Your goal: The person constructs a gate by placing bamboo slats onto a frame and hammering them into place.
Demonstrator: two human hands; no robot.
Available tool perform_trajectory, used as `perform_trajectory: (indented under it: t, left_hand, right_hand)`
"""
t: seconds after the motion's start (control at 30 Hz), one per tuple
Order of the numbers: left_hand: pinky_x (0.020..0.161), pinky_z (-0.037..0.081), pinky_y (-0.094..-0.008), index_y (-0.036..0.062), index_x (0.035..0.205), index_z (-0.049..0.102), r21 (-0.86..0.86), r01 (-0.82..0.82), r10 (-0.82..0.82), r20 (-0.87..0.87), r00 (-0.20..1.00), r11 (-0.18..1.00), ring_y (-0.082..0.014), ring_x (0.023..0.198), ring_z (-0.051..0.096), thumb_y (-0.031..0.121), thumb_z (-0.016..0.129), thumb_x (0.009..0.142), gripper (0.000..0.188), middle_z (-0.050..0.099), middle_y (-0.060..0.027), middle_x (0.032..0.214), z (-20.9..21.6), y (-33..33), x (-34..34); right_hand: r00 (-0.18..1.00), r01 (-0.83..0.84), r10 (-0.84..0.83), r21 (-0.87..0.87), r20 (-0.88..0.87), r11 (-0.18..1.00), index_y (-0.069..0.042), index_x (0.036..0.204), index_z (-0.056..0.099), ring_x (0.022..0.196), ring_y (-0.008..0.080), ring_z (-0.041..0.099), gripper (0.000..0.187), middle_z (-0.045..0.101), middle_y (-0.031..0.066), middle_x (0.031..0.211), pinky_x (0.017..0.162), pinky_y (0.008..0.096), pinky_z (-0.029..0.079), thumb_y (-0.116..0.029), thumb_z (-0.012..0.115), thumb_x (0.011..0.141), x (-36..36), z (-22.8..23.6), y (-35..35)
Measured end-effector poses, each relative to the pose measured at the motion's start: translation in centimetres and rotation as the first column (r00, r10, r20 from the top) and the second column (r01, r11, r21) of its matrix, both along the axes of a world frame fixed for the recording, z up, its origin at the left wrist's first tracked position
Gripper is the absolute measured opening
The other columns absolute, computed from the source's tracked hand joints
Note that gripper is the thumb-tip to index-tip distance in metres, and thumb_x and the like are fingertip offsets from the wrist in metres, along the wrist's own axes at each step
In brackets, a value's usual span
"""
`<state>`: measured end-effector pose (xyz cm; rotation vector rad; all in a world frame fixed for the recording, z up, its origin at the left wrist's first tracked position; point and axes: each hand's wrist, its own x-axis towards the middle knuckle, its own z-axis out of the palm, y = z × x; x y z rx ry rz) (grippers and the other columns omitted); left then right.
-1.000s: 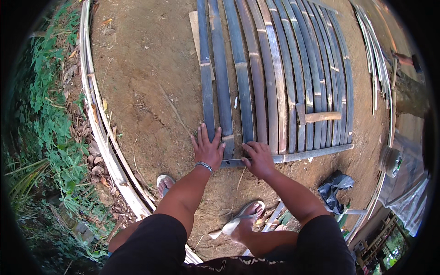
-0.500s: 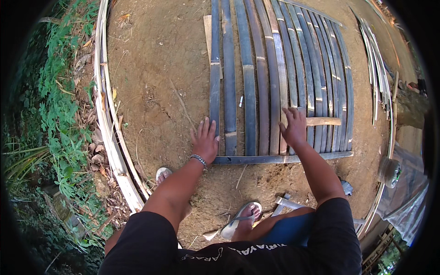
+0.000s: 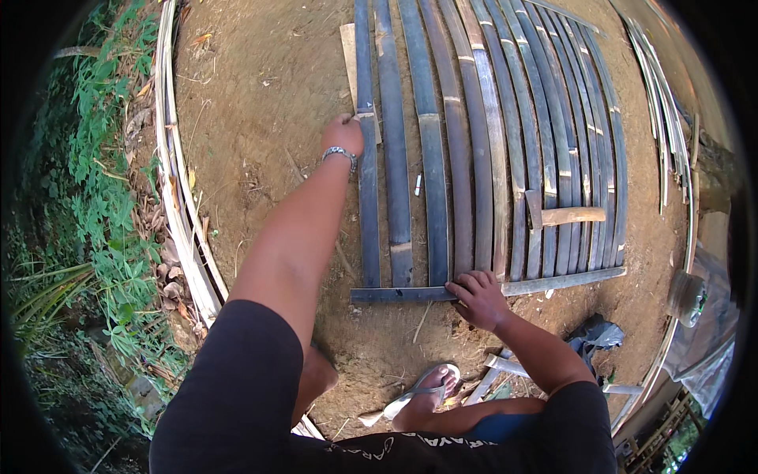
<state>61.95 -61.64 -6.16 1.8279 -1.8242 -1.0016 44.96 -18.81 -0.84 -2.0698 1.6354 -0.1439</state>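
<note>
Long dark split-bamboo slats (image 3: 430, 174) lie side by side on the ground, running away from me. A bamboo crosspiece (image 3: 395, 295) runs across their near ends. My left hand (image 3: 343, 136) is closed on the left edge of the leftmost bamboo slat (image 3: 368, 197), near a pale node; its fingertips are mostly hidden. At the near end, my right hand (image 3: 478, 300) curls over the middle of the crosspiece, fingers on top. A hatchet (image 3: 572, 215) with a pale wooden handle rests on the right-hand slats, its dark head toward the middle.
A small white stick (image 3: 418, 185) lies between slats. Pale bamboo strips (image 3: 180, 197) border the leafy plants (image 3: 103, 197) at left. More strips (image 3: 662, 110) lie at right. Near my right arm are dark plastic (image 3: 596, 336) and bamboo pieces (image 3: 505, 365); a clear container (image 3: 687, 300) stands beyond.
My left hand has moved farther away along the leftmost slat and closed on it. My right hand has left the hatchet's side and come nearer and left, onto the crosspiece.
</note>
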Motion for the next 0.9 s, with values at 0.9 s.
perform_trajectory:
  t: [0.9]
  left_hand:
    - [0.076, 0.056, -0.0381, 0.0047, 0.095, 0.077, -0.038, 0.140, -0.130, 0.200, 0.971, 0.989, -0.0253, 0.082, 0.072, 0.032, 0.076, 0.084, 0.029, 0.076, -0.0139, 0.088, -3.8, -7.4, 1.2]
  right_hand:
    - [0.981, 0.109, -0.104, -0.022, 0.162, 0.994, -0.012, 0.108, 0.067, 0.101, 0.0269, 0.058, 0.040, 0.060, 0.0060, 0.100, 0.097, 0.0456, 0.038, -0.010, 0.077, 0.069, -1.8, 3.3, 0.2]
